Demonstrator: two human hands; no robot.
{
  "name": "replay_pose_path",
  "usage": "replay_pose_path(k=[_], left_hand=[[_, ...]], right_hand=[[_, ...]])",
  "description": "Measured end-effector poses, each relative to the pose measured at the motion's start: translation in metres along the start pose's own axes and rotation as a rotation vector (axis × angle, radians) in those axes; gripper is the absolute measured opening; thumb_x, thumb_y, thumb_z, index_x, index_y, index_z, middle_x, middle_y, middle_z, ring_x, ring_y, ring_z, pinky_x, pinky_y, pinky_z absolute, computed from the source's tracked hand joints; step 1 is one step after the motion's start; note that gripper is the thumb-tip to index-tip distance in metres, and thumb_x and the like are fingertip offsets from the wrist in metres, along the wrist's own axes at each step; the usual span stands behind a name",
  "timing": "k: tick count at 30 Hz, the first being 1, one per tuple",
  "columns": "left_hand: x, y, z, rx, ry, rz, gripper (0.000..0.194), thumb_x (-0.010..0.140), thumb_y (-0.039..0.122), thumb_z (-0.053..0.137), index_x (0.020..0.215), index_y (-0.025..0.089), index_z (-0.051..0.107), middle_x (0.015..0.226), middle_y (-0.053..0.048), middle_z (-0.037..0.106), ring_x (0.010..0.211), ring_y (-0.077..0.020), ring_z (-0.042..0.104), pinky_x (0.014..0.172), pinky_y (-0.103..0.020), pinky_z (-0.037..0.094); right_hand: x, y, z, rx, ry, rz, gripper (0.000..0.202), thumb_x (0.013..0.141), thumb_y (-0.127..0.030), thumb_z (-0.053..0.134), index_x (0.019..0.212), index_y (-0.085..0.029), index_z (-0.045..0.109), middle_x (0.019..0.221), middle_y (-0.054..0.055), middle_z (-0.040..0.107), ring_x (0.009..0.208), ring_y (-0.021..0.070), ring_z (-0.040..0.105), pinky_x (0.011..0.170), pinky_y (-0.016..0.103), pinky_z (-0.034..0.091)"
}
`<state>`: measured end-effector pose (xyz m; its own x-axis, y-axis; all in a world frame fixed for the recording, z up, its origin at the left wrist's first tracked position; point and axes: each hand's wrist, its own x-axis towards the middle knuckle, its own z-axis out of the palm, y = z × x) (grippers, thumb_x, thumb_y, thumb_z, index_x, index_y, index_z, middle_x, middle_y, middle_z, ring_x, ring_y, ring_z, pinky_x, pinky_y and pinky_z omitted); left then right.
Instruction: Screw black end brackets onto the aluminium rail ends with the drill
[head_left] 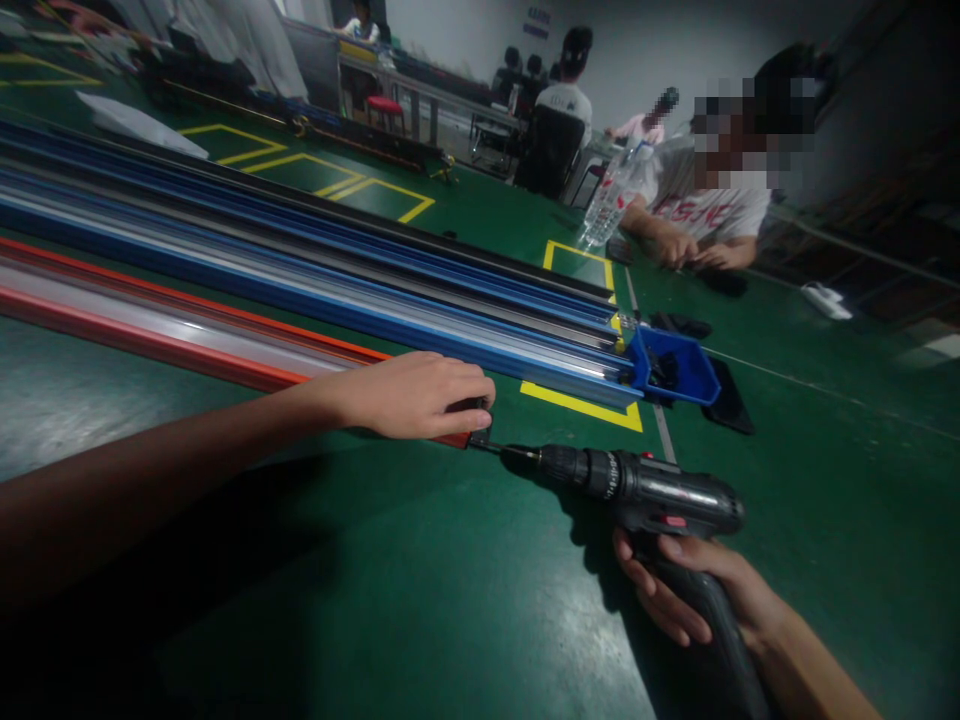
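Head view: red rail [187, 330], end-on to a power drill [622, 485].
Left hand [424, 393], nearer, curled over the rail's right end and its black end piece [480, 437]; right hand [697, 585], wrapped round the drill grip; rail's long axis running left from the left hand, drill's barrel roughly in line; bit at the end piece, contact too small to tell; blue rails [450, 335] bounding the far side, blue bin [690, 378] at their end; room nearside, over green tabletop [450, 580].

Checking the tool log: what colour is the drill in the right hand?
The drill is mostly black, with small red parts; the head view shows it best.
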<state>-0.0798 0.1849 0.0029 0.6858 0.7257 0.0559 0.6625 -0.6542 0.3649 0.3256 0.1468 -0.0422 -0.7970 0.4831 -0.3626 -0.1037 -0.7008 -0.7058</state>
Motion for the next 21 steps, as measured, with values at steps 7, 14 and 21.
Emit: replay_pose_path(k=[7,14,21], left_hand=[[0.0002,-0.0002,0.0001,0.001,-0.001,0.002,0.036,0.106,0.049,0.04,0.111,0.023,0.065,0.107,-0.004,0.07,0.095,-0.021,0.064,0.083,-0.032,0.044],[-0.0001,0.0001,-0.0005,-0.004,-0.012,-0.002,0.035,0.106,0.048,0.04,0.11,0.023,0.065,0.107,-0.004,0.069,0.096,-0.0206,0.064,0.084,-0.032,0.043],[0.0001,-0.0014,0.0014,0.006,0.0,-0.001,0.036,0.106,0.049,0.04,0.11,0.024,0.065,0.107,-0.004,0.069,0.095,-0.0208,0.064,0.084,-0.032,0.043]], right_hand=[[0.0001,0.0014,-0.0013,-0.014,0.015,-0.009,0.033,0.1,-0.037,0.062,0.111,-0.008,0.072,0.081,0.006,0.068,0.04,0.0022,0.048,0.046,0.018,0.049],[-0.0008,0.0016,-0.0031,-0.008,0.027,0.016,0.034,0.098,-0.038,0.064,0.11,-0.008,0.073,0.08,0.006,0.068,0.039,0.002,0.046,0.047,0.019,0.049],[-0.0006,0.0,0.0051,-0.064,0.137,0.038,0.036,0.092,-0.045,0.071,0.102,-0.011,0.074,0.074,0.004,0.065,0.036,0.002,0.042,0.042,0.019,0.044]])
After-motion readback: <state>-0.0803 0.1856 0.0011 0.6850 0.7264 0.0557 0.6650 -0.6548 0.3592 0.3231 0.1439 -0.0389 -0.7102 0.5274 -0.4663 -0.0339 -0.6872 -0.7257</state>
